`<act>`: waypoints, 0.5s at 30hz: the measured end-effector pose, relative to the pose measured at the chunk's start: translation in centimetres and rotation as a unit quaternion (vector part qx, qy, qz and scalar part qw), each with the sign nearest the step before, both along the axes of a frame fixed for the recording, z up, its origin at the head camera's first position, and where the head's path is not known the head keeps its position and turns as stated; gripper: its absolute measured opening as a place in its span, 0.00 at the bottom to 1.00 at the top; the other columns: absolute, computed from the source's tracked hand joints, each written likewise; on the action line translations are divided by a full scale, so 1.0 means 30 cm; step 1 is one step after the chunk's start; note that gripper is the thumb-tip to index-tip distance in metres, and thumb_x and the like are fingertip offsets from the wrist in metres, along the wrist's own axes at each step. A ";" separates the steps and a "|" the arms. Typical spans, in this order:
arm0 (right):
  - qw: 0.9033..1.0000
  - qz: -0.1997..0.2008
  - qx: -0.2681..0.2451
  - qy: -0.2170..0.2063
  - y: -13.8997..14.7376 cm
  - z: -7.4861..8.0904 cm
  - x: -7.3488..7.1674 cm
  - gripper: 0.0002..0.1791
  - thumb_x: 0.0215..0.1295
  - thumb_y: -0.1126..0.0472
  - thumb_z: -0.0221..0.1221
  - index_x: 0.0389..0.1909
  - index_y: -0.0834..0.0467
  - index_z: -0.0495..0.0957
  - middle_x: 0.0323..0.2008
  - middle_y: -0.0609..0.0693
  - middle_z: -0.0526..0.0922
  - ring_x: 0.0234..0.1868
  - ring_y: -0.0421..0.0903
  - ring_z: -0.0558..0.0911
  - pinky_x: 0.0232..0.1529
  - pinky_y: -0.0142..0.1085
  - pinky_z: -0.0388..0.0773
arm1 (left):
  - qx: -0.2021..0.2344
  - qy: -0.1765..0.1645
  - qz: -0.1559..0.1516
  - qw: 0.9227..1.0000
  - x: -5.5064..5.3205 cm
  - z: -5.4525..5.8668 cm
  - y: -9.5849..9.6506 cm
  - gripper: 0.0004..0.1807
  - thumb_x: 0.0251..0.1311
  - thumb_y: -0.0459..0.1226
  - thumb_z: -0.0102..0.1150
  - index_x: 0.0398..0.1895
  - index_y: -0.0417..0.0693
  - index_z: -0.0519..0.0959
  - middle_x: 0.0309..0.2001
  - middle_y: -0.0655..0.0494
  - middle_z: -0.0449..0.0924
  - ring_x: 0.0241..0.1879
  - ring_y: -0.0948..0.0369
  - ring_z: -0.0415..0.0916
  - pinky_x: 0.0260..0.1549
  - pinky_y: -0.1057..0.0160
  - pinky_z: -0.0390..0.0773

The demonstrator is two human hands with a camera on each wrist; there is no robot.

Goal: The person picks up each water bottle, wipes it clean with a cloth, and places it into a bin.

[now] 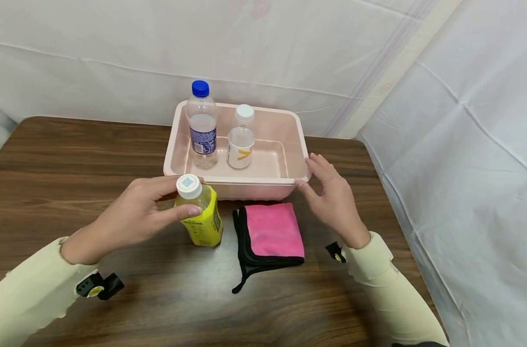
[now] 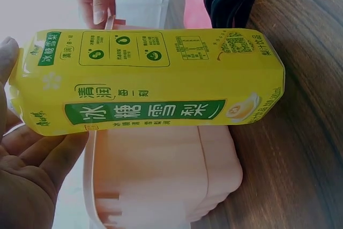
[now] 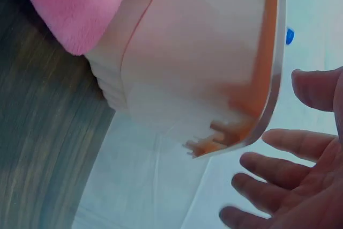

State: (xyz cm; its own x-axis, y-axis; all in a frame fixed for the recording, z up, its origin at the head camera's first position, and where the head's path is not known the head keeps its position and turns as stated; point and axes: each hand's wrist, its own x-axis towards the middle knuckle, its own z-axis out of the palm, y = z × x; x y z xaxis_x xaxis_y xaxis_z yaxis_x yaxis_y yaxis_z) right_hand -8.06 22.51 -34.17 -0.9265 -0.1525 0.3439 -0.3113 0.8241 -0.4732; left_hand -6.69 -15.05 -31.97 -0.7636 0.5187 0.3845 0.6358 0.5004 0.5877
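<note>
My left hand (image 1: pixel 131 212) grips a yellow-labelled drink bottle (image 1: pixel 203 224) near its neck, thumb in front and fingers behind. The white cap is on, and the left wrist view shows the label (image 2: pixel 150 87) broadside. Whether its base touches the table is unclear. Behind it stands a pale pink plastic bin (image 1: pixel 268 193). Inside the bin are a clear bottle with a blue cap (image 1: pixel 200 89) and a clear bottle with a white cap (image 1: pixel 242 140), both upright. At the bin's right front corner, my right hand (image 1: pixel 333 197) has its fingers spread, fingertips at the rim (image 3: pixel 276 79).
A folded pink cloth (image 1: pixel 274 231) with black edging and a loop lies in front of the bin. Everything stands on a dark wooden table (image 1: pixel 172 299). White sheeting (image 1: pixel 129 43) hangs behind the table and along its right side.
</note>
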 end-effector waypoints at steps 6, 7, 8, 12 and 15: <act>0.997 0.022 0.057 0.037 -0.034 -0.009 0.058 0.35 0.67 0.52 0.70 0.71 0.63 0.74 0.73 0.62 0.73 0.78 0.61 0.68 0.82 0.58 0.57 | 0.002 0.003 -0.013 1.000 -0.005 -0.013 0.029 0.19 0.58 0.38 0.76 0.53 0.55 0.86 0.45 0.64 0.90 0.40 0.72 0.80 0.46 0.78 0.79; 0.996 0.027 0.069 0.048 -0.041 -0.012 0.069 0.35 0.67 0.51 0.70 0.70 0.63 0.74 0.72 0.62 0.74 0.77 0.61 0.69 0.81 0.57 0.59 | 0.003 0.004 -0.014 1.000 -0.006 -0.015 0.033 0.19 0.58 0.38 0.76 0.53 0.55 0.86 0.46 0.64 0.90 0.41 0.72 0.80 0.47 0.79 0.79; 0.995 0.031 0.079 0.059 -0.048 -0.016 0.080 0.35 0.67 0.51 0.70 0.70 0.63 0.75 0.72 0.62 0.75 0.77 0.61 0.70 0.81 0.57 0.60 | 0.003 0.005 -0.015 1.000 -0.008 -0.017 0.036 0.19 0.58 0.37 0.76 0.53 0.55 0.86 0.46 0.65 0.90 0.41 0.72 0.80 0.47 0.79 0.78; 0.988 0.050 0.109 0.097 -0.077 -0.034 0.128 0.32 0.66 0.51 0.71 0.67 0.62 0.78 0.68 0.61 0.79 0.74 0.60 0.74 0.79 0.55 0.65 | 0.007 0.009 -0.021 1.000 -0.012 -0.024 0.047 0.19 0.57 0.36 0.76 0.52 0.54 0.86 0.46 0.65 0.90 0.43 0.71 0.81 0.49 0.80 0.77; 0.984 0.067 0.118 0.119 -0.096 -0.050 0.157 0.30 0.66 0.52 0.71 0.65 0.62 0.80 0.67 0.61 0.80 0.73 0.59 0.75 0.78 0.53 0.67 | 0.010 0.006 -0.025 1.000 -0.014 -0.026 0.055 0.18 0.58 0.36 0.76 0.52 0.55 0.86 0.47 0.64 0.90 0.45 0.71 0.82 0.50 0.81 0.77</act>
